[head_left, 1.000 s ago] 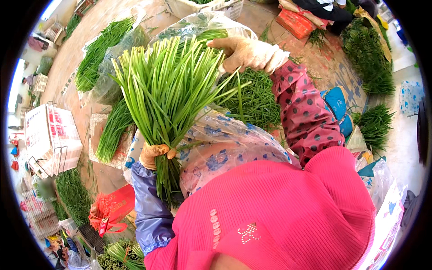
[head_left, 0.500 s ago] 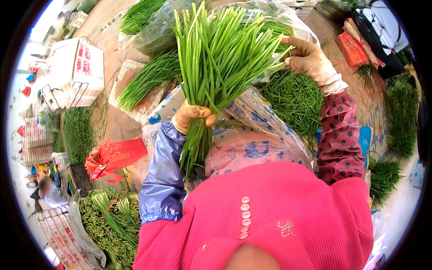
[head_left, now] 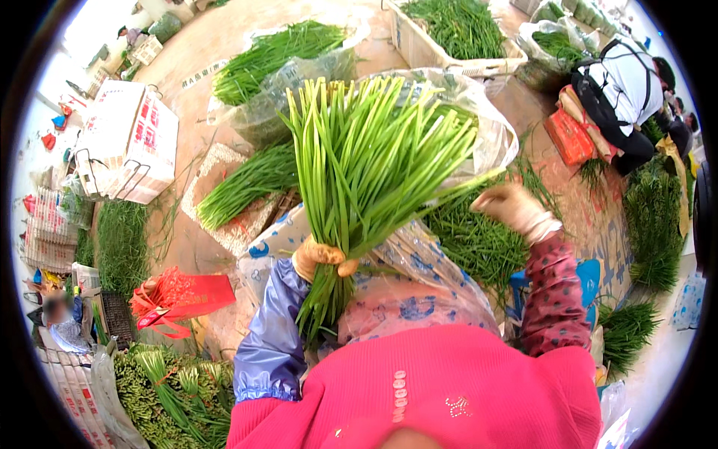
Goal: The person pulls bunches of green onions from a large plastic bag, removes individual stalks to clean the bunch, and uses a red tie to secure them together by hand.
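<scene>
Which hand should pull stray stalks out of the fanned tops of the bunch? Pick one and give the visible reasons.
Probably the right hand. It hangs free beside the fanned tops of the bunch of green stalks, holding nothing. The left hand is closed around the bunch's narrow lower end, so it is already busy holding the bunch upright.

A: The bunch of green stalks looks smooth and faintly waxy; the left hand gripping it wears a matt tan cloth glove; the right hand, just right of the bunch, the same.

B: Behind the bunch, the clear plastic bag is thin, crinkled and glossy; left of the bunch, the cardboard box is matt paper; the red bag looks like shiny film.
</scene>
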`<act>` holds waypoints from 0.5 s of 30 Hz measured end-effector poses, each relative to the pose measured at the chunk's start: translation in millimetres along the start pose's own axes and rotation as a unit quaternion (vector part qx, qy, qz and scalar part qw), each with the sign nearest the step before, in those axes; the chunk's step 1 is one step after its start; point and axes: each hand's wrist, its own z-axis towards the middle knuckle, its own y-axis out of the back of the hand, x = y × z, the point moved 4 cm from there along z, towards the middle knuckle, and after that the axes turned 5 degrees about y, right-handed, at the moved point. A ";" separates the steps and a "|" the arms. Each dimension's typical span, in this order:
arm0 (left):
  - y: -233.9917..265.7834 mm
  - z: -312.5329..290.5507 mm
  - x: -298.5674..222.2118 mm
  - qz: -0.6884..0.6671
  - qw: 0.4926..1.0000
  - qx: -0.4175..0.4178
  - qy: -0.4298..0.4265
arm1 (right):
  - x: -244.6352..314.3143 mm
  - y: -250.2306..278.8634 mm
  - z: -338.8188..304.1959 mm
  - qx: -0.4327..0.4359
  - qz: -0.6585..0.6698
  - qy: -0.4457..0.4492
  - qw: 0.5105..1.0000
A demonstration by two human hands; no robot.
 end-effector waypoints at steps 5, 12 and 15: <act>-18.5 14.4 2.3 0.067 0.994 0.078 0.047 | 52.1 -108.4 34.3 0.201 0.445 -0.102 0.867; -23.7 6.9 13.2 0.080 0.987 0.088 0.108 | 84.6 -104.8 60.1 0.080 0.599 -0.031 0.796; -20.3 -3.7 12.8 0.083 0.983 0.042 0.161 | 92.2 -88.6 57.5 0.057 0.632 -0.002 0.773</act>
